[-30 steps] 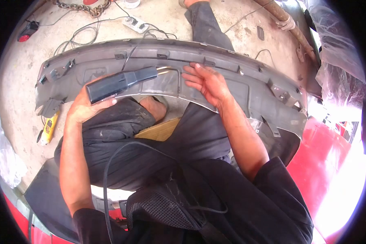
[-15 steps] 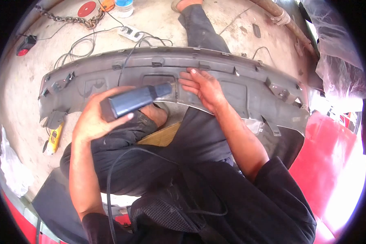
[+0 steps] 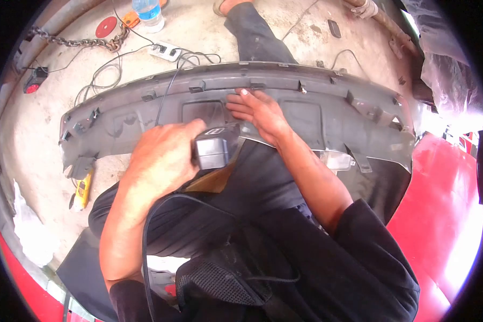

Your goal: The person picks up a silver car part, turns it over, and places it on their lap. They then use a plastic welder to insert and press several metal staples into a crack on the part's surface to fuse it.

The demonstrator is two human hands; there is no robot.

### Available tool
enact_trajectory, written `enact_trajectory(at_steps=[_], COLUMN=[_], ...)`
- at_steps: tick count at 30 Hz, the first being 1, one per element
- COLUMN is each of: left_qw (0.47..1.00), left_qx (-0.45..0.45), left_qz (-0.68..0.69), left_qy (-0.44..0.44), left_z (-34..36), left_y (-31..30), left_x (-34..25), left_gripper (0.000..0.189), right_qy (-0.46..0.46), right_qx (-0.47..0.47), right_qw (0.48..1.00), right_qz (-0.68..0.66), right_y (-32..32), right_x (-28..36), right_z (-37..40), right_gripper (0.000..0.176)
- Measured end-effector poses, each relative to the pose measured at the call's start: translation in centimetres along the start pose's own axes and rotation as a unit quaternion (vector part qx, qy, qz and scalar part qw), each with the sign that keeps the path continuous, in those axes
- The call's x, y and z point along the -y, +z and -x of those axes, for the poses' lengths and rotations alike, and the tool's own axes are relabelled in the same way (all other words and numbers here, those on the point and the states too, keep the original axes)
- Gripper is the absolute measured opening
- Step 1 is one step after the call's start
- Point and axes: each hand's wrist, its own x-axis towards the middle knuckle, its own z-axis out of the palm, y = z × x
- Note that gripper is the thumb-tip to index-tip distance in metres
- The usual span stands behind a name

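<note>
A long curved dark grey panel [image 3: 161, 107], bumper-like, lies across my lap with its ribbed inner side up. My left hand [image 3: 163, 155] is wrapped round a dark box-shaped tool [image 3: 213, 153], held over the near edge of the panel left of centre. The tool's blocky end faces the camera and its far end is hidden. Just to the right, my right hand [image 3: 260, 114] lies against the middle of the panel, fingers stretched out and nothing in them. Near the tool, a brown piece [image 3: 210, 181] shows between my legs.
Beyond the panel are a power strip [image 3: 165, 51] with cables, a water bottle [image 3: 148, 15], a chain [image 3: 75, 40] and a red disc [image 3: 106, 27]. A yellow tool [image 3: 82, 189] lies at left, a plastic bag [image 3: 35, 231] below it. A red panel [image 3: 434, 214] stands at right.
My left hand has moved right and turned palm down, swinging the tool so its blocky end faces the camera. My right hand stays against the panel. The view has shifted slightly.
</note>
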Motion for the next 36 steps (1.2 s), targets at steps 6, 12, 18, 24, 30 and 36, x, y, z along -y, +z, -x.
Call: enact_trajectory(at_steps=[6,12,18,24,30,36], left_qw=[0.998,0.996,0.994,0.989,0.983,0.980], left_qx=[0.016,0.019,0.032,0.025,0.039,0.034], left_qz=[-0.060,-0.041,-0.064,-0.117,-0.143,-0.156], left_qy=[-0.009,-0.076,-0.082,-0.090,-0.113,-0.119], left_z=[-0.4,-0.8,-0.9,-1.0,-1.1,-1.2], left_y=[-0.1,0.3,0.6,1.0,1.0,1.4], left_x=[-2.2,-4.7,-6.5,-7.4,-8.9,-9.0], left_gripper=[0.028,0.032,0.036,0.042,0.037,0.037], right_qy=[-0.016,-0.157,-0.063,0.073,0.220,0.223], right_qx=[-0.002,-0.046,0.137,-0.257,-0.521,-0.481], right_qw=[1.000,0.977,0.981,0.952,0.783,0.800], right_qz=[-0.014,0.140,0.120,0.150,0.258,0.281], right_y=[-0.4,-2.3,-9.7,-26.2,-39.0,-37.5], right_x=[-0.9,-0.2,2.8,-9.7,-28.1,-28.9], right_z=[-0.4,4.7,19.1,20.8,16.2,13.3], right_gripper=[0.059,0.046,0.037,0.035,0.032,0.034])
